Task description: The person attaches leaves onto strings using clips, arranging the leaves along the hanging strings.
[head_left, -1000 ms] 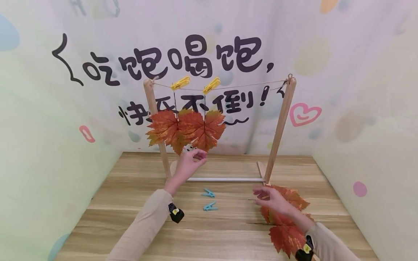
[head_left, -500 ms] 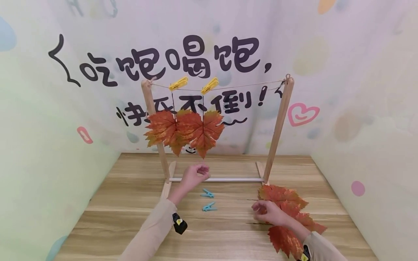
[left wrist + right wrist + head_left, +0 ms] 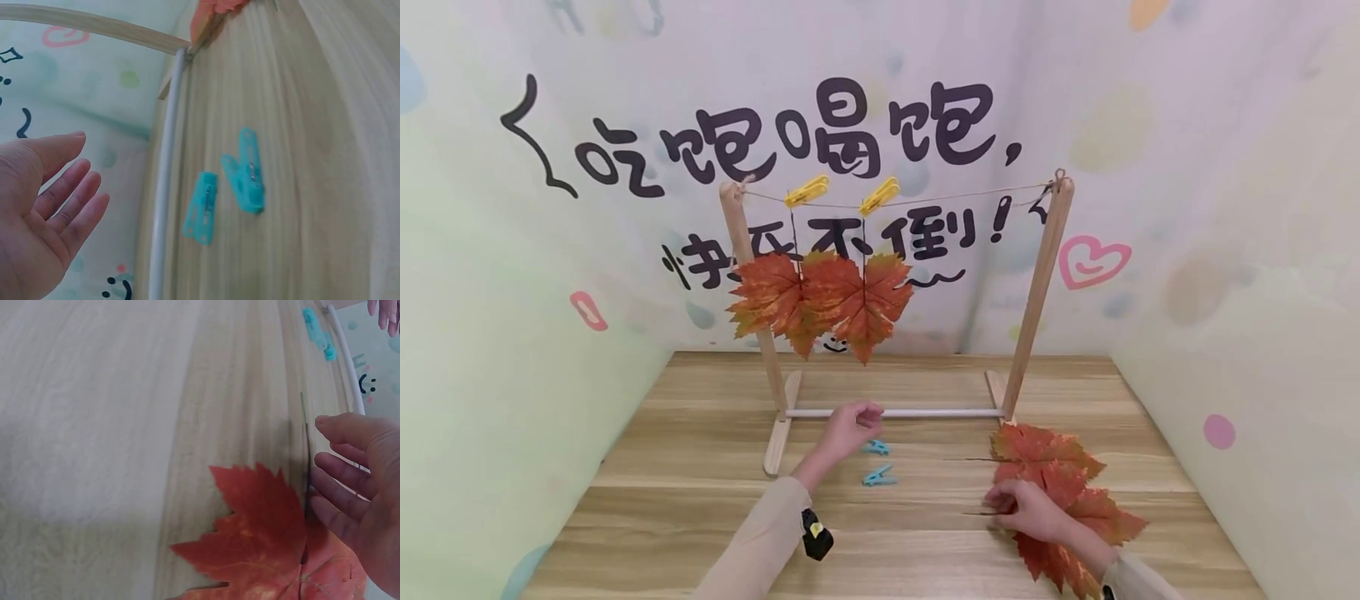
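Observation:
In the head view my left hand [image 3: 850, 429] hovers beside two blue clothespins [image 3: 880, 476], holding nothing; the left wrist view shows its fingers [image 3: 81, 200] loosely bent, apart from the clothespins [image 3: 252, 172]. My right hand [image 3: 1028, 508] is over the red-orange leaves [image 3: 1101, 517] on the table. In the right wrist view that hand [image 3: 356, 481] has relaxed fingers beside the dark stem [image 3: 307, 462] of a leaf [image 3: 256, 531]; whether they touch the stem, I cannot tell. Two leaves [image 3: 865, 304] hang by yellow clothespins [image 3: 880, 197] from a string [image 3: 962, 195].
The wooden stand has a left post [image 3: 741, 225], a right post [image 3: 1041, 292] and a white bar [image 3: 940, 413] low between them. Its left foot [image 3: 777, 446] lies on the wooden table [image 3: 662, 500]. Behind stands a printed backdrop [image 3: 925, 42] with black lettering.
My left hand has come down from near the hanging leaves to beside the blue clothespins. My right hand has moved down over the leaves, near the lower stem. The view has shifted slightly.

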A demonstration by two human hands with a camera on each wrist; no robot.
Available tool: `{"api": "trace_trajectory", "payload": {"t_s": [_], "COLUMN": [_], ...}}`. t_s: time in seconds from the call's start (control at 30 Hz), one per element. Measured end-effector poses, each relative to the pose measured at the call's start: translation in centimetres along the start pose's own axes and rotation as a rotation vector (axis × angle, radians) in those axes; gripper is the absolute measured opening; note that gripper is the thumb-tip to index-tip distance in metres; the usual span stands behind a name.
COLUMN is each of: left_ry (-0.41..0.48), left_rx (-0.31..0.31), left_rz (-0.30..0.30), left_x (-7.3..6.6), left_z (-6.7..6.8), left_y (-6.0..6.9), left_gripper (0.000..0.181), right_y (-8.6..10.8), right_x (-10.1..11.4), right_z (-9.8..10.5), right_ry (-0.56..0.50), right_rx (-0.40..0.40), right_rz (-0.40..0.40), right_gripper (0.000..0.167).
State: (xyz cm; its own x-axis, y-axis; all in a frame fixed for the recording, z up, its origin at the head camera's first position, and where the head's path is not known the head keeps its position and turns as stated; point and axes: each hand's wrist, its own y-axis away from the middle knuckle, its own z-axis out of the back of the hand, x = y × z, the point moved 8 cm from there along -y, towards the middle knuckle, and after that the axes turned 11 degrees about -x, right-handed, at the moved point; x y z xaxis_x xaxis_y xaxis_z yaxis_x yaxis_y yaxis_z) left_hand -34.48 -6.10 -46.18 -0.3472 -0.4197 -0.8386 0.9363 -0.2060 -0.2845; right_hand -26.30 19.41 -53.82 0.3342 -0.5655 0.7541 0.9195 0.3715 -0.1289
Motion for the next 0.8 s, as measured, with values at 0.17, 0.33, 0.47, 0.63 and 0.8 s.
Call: {"api": "trace_trajectory", "payload": {"t_s": [0.17,0.33,0.47,0.63,0.8], "left_ry": [-0.016,-0.006,0.012,0.014,0.035], "left_rx": [0.024,0.04,0.047,0.043,0.045], "left_rz": [0.016,0.017,0.003,0.001,0.005], "left_x": [1.3,2.4,2.7,2.9,3.4], "left_z": [-0.5,-1.2,-1.8,-2.2,-2.6], "left_y": [0.9,1.7,2.4,3.0,3.7], "left_gripper": [0.019,0.022,0.025,0.024,0.024], "right_y": [0.1,0.2,0.3,0.3,0.2], "right_x": [-0.1,-0.1,0.3,0.4,0.8], "right_z": [-0.2,-0.5,-0.6,-0.7,-0.3], "right_ry": [0.023,0.061,0.072,0.094,0.087], "right_rx": [-0.006,-0.005,-0.005,0.009,0.001], "right_rz": [0.004,0.045,0.082,0.097,0.129], "right_gripper": [0.018,0.011,0.013,0.015,0.016]}}
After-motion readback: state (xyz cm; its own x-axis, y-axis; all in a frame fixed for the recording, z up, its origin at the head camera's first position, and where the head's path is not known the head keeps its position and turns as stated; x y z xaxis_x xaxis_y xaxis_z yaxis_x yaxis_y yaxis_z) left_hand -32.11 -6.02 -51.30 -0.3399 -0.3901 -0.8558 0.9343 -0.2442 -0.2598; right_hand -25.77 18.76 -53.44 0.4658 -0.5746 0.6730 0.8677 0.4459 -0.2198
